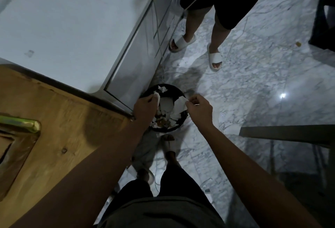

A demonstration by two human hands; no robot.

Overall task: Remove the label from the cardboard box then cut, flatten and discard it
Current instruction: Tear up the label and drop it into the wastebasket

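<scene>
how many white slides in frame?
2 clearly: left slide by the cabinet base, right slide on the marble floor, both on the bystander. A third, dim, may sit under the wearer's foot below the bin.

Both bare arms reach forward and down, converging. The left hand (146,107) has its fingers curled, pinching a white scrap at its fingertips; the right hand (199,109), just beside it, pinches another white scrap likewise

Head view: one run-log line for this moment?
stage: discard | left hand: pinches paper scrap | right hand: pinches white label piece | both over black bin
</scene>
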